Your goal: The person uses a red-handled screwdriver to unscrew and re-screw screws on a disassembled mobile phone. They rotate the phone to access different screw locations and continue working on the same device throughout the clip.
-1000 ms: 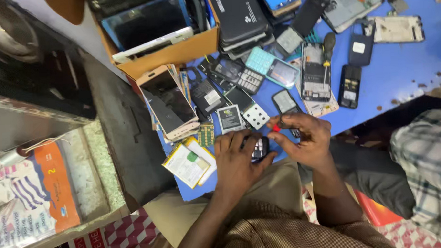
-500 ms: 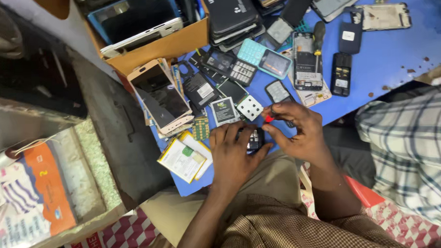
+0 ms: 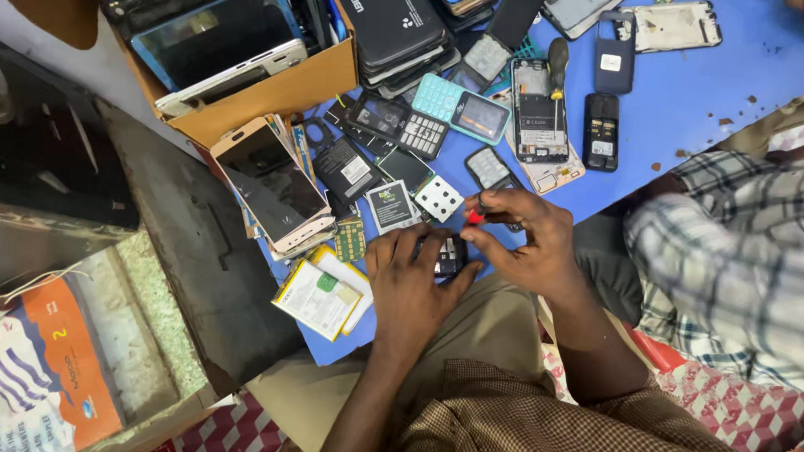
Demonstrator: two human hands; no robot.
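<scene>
My left hand [image 3: 410,282] presses down on a small dark phone body [image 3: 449,255] at the near edge of the blue table [image 3: 700,100]. My right hand [image 3: 524,237] holds a small tool with a red handle [image 3: 475,217], its tip aimed down at that phone body. Most of the phone is hidden under my fingers. Just beyond my hands lie a white keypad piece [image 3: 438,198], a phone battery [image 3: 390,207] and a small grey phone [image 3: 489,169].
A cardboard box [image 3: 264,88] of tablets stands at the back left, with a stack of smartphones [image 3: 271,186] beside it. Opened phones, a screwdriver [image 3: 558,65] and yellow-edged batteries [image 3: 320,294] litter the table. A person in a checked shirt [image 3: 733,259] sits to the right.
The view has shifted a little, so the table sits higher and more to the left. My hands stay on the small phone, the red tool still at it.
</scene>
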